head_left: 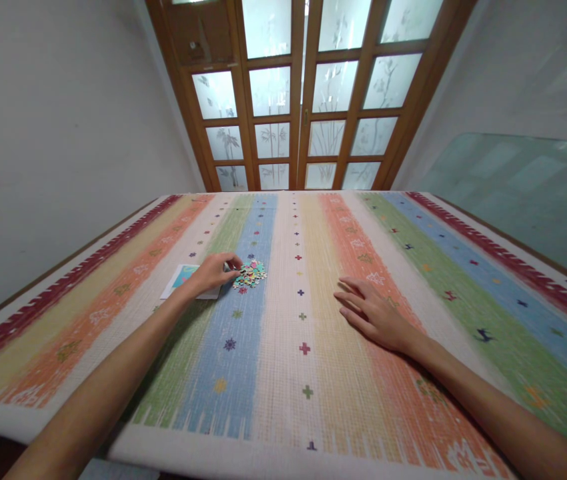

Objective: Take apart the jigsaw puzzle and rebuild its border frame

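A small heap of colourful jigsaw puzzle pieces (pixel 252 273) lies on the blue stripe of the tablecloth. My left hand (pixel 217 272) is at the left edge of this heap, its fingers curled and the thumb close to the fingertips in a pinch. Whatever may be between those fingertips is too small to make out. Under my left wrist, partly covered, lies a flat picture card (pixel 183 275) with a white border and a blue print. Resting on the cloth to the right, my right hand (pixel 371 312) is palm down with fingers spread and holds nothing.
A striped tablecloth (pixel 283 347) with small printed motifs covers the long table. White walls stand on both sides. Wooden doors with frosted panes (pixel 271 140) close off the far end. A pale green glass panel (pixel 528 193) leans along the right side.
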A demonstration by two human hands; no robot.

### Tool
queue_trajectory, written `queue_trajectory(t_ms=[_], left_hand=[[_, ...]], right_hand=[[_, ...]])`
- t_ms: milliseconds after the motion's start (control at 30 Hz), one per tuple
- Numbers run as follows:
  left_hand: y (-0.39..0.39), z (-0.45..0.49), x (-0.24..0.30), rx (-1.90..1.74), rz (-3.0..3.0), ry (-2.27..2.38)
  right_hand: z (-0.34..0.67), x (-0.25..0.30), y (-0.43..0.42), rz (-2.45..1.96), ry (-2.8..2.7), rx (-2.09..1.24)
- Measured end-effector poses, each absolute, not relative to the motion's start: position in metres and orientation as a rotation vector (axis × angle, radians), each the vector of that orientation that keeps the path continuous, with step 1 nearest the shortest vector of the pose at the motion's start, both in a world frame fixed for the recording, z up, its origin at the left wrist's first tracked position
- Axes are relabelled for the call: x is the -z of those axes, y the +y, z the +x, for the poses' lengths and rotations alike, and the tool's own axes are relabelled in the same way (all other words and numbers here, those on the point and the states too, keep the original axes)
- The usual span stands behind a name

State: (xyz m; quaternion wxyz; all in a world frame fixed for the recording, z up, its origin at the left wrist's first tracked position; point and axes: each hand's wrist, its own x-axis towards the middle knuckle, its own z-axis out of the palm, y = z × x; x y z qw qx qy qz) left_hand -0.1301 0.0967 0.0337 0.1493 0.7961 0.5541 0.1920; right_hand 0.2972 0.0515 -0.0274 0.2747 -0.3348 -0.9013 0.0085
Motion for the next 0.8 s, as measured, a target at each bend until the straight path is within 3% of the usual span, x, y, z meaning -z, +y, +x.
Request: queue_trajectory(t_ms=[567, 800], left_hand=[[0.111, -0.128, -0.029, -0.737, 2.227, 1.71], [0.115, -0.135, -0.026, -0.534, 2.248, 1.692]], right_hand=[[0.298, 0.028, 0.052, -0.913, -2.419, -0.043], [0.297, 0.027, 0.051, -0.912, -2.434, -0.031]])
